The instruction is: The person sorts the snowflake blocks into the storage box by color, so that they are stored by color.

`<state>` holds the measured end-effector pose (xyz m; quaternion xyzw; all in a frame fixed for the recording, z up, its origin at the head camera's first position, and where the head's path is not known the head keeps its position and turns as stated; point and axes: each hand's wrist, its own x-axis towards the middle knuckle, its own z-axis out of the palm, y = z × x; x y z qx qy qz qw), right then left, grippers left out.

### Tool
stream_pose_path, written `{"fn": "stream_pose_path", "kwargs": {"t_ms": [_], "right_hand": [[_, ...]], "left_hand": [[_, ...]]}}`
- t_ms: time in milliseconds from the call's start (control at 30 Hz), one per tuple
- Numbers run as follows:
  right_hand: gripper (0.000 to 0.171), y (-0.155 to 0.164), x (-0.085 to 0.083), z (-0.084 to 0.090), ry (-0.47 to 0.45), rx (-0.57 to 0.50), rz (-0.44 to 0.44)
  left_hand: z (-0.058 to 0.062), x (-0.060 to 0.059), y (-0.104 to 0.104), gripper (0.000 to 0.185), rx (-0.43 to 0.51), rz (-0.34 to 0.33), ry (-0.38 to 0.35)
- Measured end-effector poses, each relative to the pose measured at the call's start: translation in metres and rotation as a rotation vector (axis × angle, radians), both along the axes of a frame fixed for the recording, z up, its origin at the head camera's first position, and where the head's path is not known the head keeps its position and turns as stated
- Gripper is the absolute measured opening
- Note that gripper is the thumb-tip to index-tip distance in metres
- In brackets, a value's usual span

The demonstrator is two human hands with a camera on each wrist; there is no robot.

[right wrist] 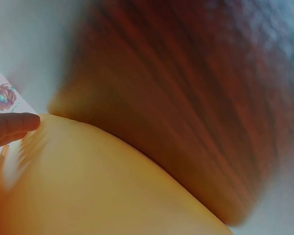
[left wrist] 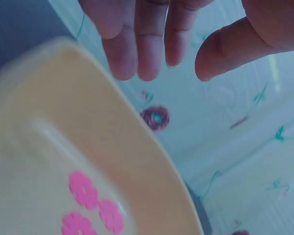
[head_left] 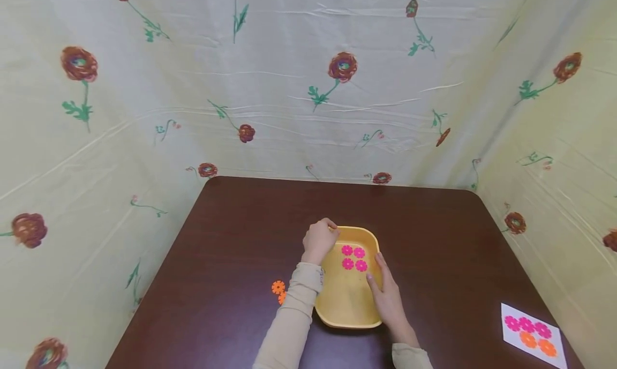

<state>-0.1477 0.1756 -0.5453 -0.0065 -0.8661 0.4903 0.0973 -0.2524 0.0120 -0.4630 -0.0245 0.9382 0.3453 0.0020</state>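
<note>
A yellow tray (head_left: 347, 305) sits on the dark brown table (head_left: 231, 240) with several pink flower pieces (head_left: 354, 257) grouped in its far half. My left hand (head_left: 319, 240) hovers at the tray's far left corner. In the left wrist view its fingers (left wrist: 137, 54) and thumb are loosely curled and apart above the rim (left wrist: 137, 147), holding nothing, and the pink flowers (left wrist: 83, 190) lie below. My right hand (head_left: 383, 288) lies with straight fingers along the tray's right rim. In the right wrist view a fingertip (right wrist: 14, 125) touches the tray's outer wall (right wrist: 88, 186).
Two orange flower pieces (head_left: 278, 290) lie on the table left of the tray, beside my left sleeve. A white card (head_left: 530, 334) printed with pink and orange flowers sits near the front right corner. Floral cloth walls (head_left: 308, 90) enclose the table on three sides.
</note>
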Motion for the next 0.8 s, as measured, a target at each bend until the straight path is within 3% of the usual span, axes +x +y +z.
{"fn": "stream_pose_path", "kwargs": {"t_ms": [133, 400, 700, 800], "right_hand": [[0.053, 0.001, 0.001, 0.001, -0.018, 0.011, 0.000], [0.054, 0.004, 0.000, 0.001, -0.011, 0.045, 0.023], [0.055, 0.007, -0.001, 0.006, -0.033, 0.089, 0.048], [0.056, 0.007, 0.000, 0.007, -0.054, 0.085, 0.054]], "left_hand": [[0.001, 0.001, -0.024, 0.017, 0.001, 0.024, -0.016], [-0.012, 0.014, -0.069, 0.020, -0.066, 0.110, -0.075], [-0.030, 0.035, -0.092, 0.021, -0.110, 0.121, -0.151], [-0.034, 0.040, -0.092, 0.019, -0.147, 0.100, -0.132]]}}
